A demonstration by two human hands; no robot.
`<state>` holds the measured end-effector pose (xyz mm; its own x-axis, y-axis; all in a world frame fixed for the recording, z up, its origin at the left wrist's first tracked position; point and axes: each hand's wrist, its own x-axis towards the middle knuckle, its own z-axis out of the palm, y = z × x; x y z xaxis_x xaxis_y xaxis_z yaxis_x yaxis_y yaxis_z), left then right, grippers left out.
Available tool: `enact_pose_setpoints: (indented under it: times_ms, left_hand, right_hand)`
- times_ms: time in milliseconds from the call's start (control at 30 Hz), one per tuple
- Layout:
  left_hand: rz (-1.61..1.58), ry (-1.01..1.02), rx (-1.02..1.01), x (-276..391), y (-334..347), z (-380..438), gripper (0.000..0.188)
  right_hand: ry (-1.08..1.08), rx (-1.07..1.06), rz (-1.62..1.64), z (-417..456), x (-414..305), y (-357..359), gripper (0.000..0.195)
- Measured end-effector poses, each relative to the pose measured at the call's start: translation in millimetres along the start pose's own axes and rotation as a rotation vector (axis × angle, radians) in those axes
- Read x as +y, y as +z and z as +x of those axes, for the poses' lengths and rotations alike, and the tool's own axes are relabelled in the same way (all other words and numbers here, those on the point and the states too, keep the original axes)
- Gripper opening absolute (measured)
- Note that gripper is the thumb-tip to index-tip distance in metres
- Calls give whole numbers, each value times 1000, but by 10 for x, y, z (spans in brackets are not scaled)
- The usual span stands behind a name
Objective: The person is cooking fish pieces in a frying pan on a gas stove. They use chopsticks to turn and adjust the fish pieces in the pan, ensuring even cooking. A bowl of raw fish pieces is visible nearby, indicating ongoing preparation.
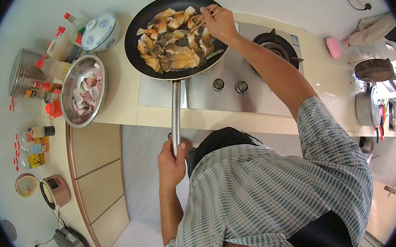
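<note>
My left hand (pixel 172 165) is closed around the metal handle of a black frying pan (pixel 182 73) over the left part of the gas stove (pixel 210 101). Browned pieces of what looks like fish (pixel 179 57) spread across the pan. At the pan's upper right, my right hand (pixel 218 21) holds chopsticks (pixel 197 25), their tips among the pieces. To the left, a steel bowl (pixel 104 96) of raw fish pieces (pixel 89 91) sits on the counter near its edge.
Beside the steel bowl stand a lidded blue-and-white bowl (pixel 100 34), several bottles (pixel 60 45) and a clear container (pixel 23 72). An uncovered burner (pixel 276 50) lies right of the pan. Farther right are a pink soap box (pixel 333 47) and a metal pot (pixel 364 109).
</note>
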<state>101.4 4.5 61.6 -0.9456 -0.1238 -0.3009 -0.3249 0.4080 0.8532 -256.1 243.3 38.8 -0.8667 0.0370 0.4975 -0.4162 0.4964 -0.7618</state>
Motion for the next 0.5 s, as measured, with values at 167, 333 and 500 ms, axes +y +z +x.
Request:
enact_pose_setpoints:
  times_ms: [167,333,500]
  left_hand:
    - [6,-3,-13,-21,-6,9,32]
    - [15,10,-12,-16,-11,17,33]
    - [11,10,-1,-24,3,4,36]
  right_hand:
    - [-39,36,-148,29,-33,-69,30]
    - [-6,122,76,61,-70,-81,30]
    - [-60,155,-51,79,-184,-212,34]
